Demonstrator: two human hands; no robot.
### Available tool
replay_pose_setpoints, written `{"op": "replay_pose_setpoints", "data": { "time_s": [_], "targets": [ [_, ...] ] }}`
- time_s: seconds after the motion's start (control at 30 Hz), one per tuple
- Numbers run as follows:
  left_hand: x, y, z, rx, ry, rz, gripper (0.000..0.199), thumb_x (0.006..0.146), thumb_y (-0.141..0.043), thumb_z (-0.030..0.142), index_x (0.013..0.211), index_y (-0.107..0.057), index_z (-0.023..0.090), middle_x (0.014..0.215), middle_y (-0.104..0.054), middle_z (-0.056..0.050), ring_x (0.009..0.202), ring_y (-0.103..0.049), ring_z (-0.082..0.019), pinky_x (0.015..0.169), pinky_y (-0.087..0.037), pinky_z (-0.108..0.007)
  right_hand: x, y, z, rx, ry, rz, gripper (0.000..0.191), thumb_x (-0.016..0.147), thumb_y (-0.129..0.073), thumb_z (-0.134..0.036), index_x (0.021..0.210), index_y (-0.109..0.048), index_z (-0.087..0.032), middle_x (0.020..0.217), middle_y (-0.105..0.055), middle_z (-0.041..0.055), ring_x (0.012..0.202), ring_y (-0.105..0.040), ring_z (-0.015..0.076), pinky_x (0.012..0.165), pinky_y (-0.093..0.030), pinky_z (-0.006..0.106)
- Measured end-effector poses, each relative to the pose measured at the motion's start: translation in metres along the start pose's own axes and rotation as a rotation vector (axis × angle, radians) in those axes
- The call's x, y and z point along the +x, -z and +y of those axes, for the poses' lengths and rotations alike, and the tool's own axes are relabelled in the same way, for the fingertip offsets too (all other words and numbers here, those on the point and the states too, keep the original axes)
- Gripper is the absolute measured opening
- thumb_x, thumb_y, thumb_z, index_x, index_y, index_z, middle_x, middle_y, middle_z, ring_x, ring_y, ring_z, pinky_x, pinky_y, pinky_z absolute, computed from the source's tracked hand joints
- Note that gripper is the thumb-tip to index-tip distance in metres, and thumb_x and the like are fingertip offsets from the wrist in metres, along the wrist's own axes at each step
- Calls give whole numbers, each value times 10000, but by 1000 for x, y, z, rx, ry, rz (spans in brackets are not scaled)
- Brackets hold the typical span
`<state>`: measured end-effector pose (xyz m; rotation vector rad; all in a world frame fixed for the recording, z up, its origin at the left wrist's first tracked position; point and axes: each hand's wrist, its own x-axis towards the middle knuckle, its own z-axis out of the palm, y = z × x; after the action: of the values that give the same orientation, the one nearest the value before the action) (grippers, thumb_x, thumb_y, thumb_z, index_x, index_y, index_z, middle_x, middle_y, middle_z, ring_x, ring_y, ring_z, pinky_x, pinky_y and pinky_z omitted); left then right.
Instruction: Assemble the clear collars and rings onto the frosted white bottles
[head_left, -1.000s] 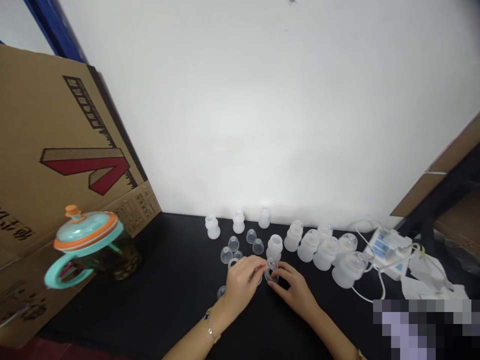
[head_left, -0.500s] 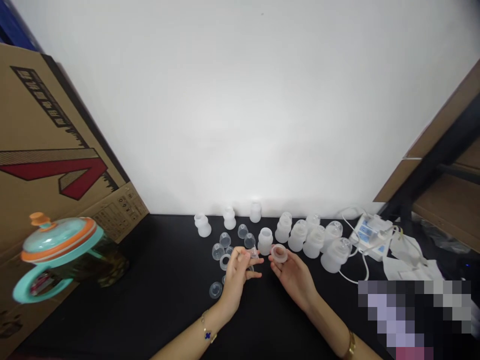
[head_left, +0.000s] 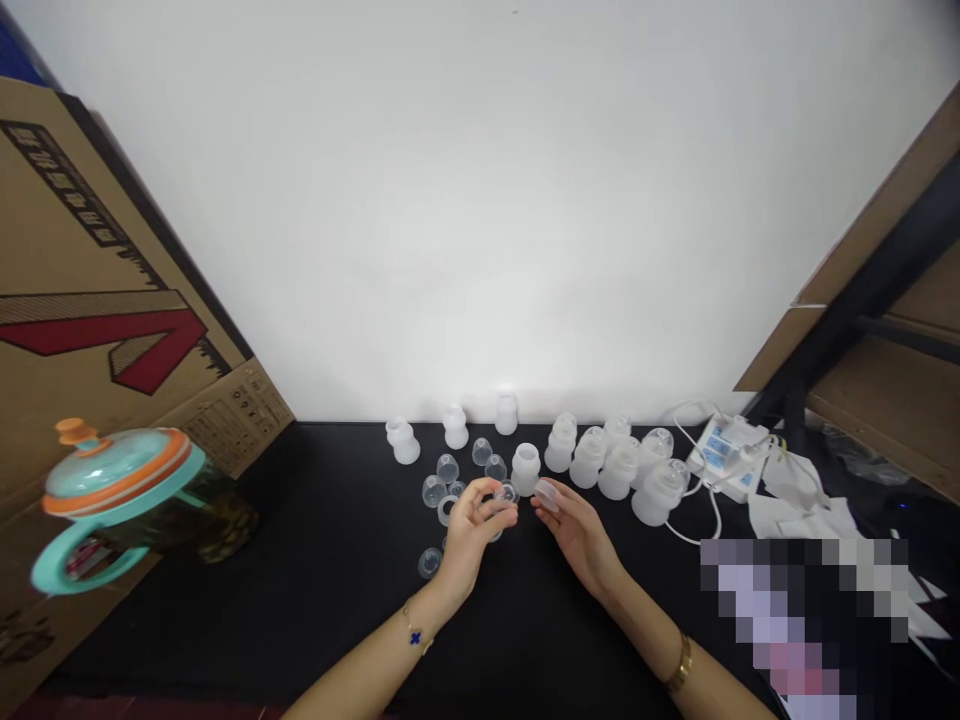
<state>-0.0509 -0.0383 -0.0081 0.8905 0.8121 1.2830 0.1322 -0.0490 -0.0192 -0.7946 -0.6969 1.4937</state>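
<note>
My left hand (head_left: 474, 520) pinches a small clear nipple piece (head_left: 508, 492) between thumb and fingers. Facing it, my right hand (head_left: 577, 530) holds a translucent ring (head_left: 547, 494) at its fingertips, a short gap away from the nipple piece. Just behind both hands, an open white bottle (head_left: 526, 468) stands upright. Clear domed caps (head_left: 448, 468) and a loose ring (head_left: 446, 510) lie beside and partly behind my left hand. Several capped bottles (head_left: 619, 468) are grouped to the right of my right hand.
Three open bottles (head_left: 455, 427) stand along the white wall. At the left are a teal and orange lidded jug (head_left: 120, 490) and a cardboard box (head_left: 112, 300). A white power strip (head_left: 727, 455) with cables and papers (head_left: 799, 500) lies right.
My left fingers have drawn closer together around the nipple piece. The ring in my right hand has tilted from facing up to nearly edge-on. The whole view has shifted slightly.
</note>
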Motion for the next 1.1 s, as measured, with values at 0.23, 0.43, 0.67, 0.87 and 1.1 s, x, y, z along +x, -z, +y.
{"op": "replay_pose_setpoints", "data": {
  "time_s": [0.23, 0.43, 0.67, 0.87, 1.1],
  "targets": [
    [-4, -1, 4, 121, -71, -43, 339, 771, -828, 346, 1032, -661, 206, 1069, -676, -41, 885, -688, -167, 757, -608, -295, -4, 0, 8, -443, 288, -49, 459, 731, -871, -324, 1165, -738, -256, 1187, -738, 76, 1135, -677, 304, 1014, -531, 467],
    [-8, -2, 13, 352, -212, -87, 301, 789, -808, 330, 1038, -703, 197, 1127, -705, -91, 960, -679, -194, 747, -575, -262, -7, 3, 10, -799, 537, -125, 433, 828, -757, -272, 1254, -683, -269, 1245, -705, 86, 1129, -676, 278, 976, -565, 422],
    [-6, -3, 11, 408, -199, -68, 295, 812, -787, 325, 1062, -703, 195, 1146, -704, -104, 983, -674, -203, 720, -568, -243, -14, -3, 5, -812, 482, -94, 383, 866, -740, -304, 1245, -688, -269, 1233, -707, 84, 1123, -671, 279, 988, -546, 432],
    [-6, -2, 10, 306, -120, -67, 335, 811, -789, 364, 1081, -682, 196, 1121, -710, -101, 936, -686, -206, 728, -600, -275, -20, -7, -2, -694, 476, 53, 345, 848, -771, -323, 1187, -725, -274, 1246, -704, 86, 1148, -647, 295, 1038, -499, 468],
    [-7, -6, 11, 293, -14, -104, 381, 751, -836, 374, 1062, -733, 178, 933, -709, -68, 868, -690, -211, 695, -615, -300, -27, -5, -4, -687, 535, 52, 434, 824, -798, -259, 1247, -708, -292, 1286, -704, 81, 1188, -646, 300, 1070, -480, 466]
  ]
}}
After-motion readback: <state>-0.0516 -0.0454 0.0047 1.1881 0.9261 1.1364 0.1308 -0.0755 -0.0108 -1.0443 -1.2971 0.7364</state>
